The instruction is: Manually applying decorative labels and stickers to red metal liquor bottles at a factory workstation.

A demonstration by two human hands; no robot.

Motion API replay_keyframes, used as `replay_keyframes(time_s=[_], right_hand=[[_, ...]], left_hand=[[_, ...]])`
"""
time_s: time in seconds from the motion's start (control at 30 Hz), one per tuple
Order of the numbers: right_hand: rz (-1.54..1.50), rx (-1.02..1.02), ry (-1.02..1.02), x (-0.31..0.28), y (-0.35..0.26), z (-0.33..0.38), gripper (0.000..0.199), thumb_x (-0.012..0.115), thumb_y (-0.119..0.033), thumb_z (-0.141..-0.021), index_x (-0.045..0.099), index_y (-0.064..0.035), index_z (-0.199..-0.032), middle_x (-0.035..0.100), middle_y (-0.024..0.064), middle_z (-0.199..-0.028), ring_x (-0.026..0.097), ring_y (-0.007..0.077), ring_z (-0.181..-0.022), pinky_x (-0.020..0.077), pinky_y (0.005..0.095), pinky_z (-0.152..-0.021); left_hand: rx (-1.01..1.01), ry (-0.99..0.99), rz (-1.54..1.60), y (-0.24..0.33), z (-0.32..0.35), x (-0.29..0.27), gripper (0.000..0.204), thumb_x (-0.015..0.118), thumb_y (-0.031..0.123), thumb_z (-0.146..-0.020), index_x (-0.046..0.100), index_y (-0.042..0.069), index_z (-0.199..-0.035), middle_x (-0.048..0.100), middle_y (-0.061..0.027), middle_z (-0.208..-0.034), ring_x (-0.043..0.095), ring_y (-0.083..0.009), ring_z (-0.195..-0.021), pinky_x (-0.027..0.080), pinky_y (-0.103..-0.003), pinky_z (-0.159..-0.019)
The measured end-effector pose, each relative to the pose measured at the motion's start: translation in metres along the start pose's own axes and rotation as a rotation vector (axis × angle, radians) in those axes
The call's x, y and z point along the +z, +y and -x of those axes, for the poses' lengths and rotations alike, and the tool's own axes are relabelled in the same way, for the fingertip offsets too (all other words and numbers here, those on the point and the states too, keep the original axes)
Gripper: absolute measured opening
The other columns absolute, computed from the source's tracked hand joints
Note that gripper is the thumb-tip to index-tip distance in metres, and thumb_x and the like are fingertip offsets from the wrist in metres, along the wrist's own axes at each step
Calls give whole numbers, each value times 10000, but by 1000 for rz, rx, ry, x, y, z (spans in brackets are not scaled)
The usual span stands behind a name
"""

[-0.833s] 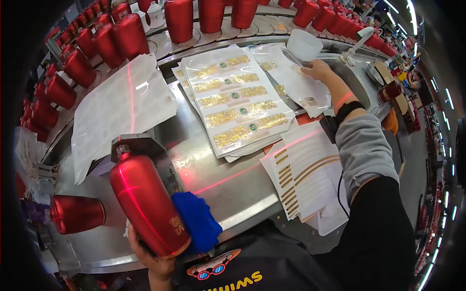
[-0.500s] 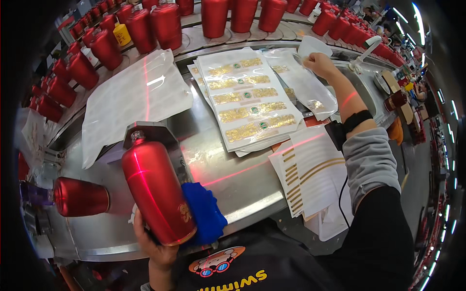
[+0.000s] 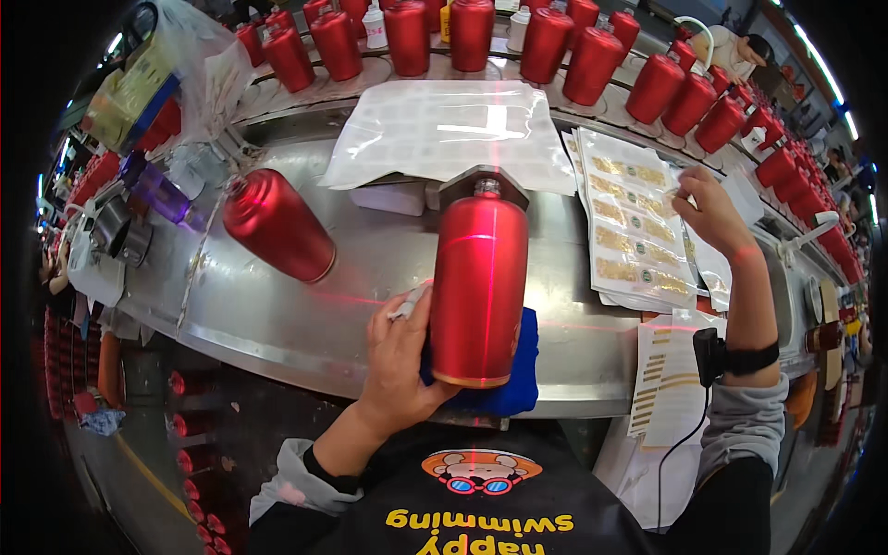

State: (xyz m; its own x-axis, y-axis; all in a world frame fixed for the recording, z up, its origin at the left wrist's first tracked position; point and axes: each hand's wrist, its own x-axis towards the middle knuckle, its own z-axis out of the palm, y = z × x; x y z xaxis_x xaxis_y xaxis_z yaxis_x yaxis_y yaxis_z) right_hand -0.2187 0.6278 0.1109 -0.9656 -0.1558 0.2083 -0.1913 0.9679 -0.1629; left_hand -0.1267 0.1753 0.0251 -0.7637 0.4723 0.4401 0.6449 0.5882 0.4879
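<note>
A red metallic bottle [image 3: 481,287] lies tilted with its neck in a dark angular holder [image 3: 483,179] and its base toward me, over a blue cloth [image 3: 520,370]. My left hand [image 3: 398,365] grips its lower left side, thumb by the base. Something white [image 3: 410,302] sits at the left fingertips, perhaps a wrap. Out to the right, my right hand [image 3: 710,211] is closed with fingertips together, just over the upper right edge of a stack of gold decal sheets [image 3: 638,222]. Whether anything is pinched there cannot be made out.
Another red bottle [image 3: 277,225] lies on the steel bench [image 3: 379,254] at left. A translucent sheet [image 3: 444,129] spreads behind the holder. Several red bottles stand on the curved conveyor [image 3: 370,79]. Papers with gold strips [image 3: 671,379] hang at the right front edge, near a sink [image 3: 786,282].
The view has swung left. My right hand has come from the white bowl by the sink to the decal sheets' edge. My left hand still holds the bottle, now seen more upright.
</note>
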Motion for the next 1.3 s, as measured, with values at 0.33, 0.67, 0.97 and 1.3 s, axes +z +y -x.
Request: replay_keyframes(time_s=[0.33, 0.67, 0.97, 1.3], right_hand=[[-360, -432, -197, -14, -226, -10, 85, 660, -45, -806, 606, 0, -854, 539, 133, -1090, 557, 284, -979, 462, 363, -857], [-385, -431, -81, 13, -226, -14, 136, 687, -58, -797, 619, 1, -899, 538, 147, -1091, 553, 323, -992, 465, 386, -857], [-562, -210, 429, 41, -237, 31, 261, 677, -34, -815, 633, -27, -1072, 541, 169, -1077, 536, 342, -1025, 456, 399, -876], [-519, -228, 315, 69, -243, 50, 452, 702, -127, -825, 600, -75, -1263, 474, 202, -1287, 491, 368, -1104, 436, 416, -930]], left_hand=[[43, 19, 36, 0, 1, -10, 923, 739, 444, -766, 330, -56, -1426, 568, -191, -1205, 473, -386, -1144, 283, -527, -1047], [-369, 39, 731, -8, -63, 2, 823, 676, 359, -865, 272, -73, -1436, 431, -282, -1377, 442, -360, -1289, 351, -386, -1067], [-415, 26, 1048, -8, -72, 8, 765, 629, 222, -913, 181, -42, -1475, 433, -170, -1347, 472, -194, -1205, 391, -314, -1021], [-402, 90, 1067, -12, -76, 11, 784, 667, 276, -897, 233, -93, -1434, 465, -245, -1340, 507, -240, -1200, 413, -330, -1005]])
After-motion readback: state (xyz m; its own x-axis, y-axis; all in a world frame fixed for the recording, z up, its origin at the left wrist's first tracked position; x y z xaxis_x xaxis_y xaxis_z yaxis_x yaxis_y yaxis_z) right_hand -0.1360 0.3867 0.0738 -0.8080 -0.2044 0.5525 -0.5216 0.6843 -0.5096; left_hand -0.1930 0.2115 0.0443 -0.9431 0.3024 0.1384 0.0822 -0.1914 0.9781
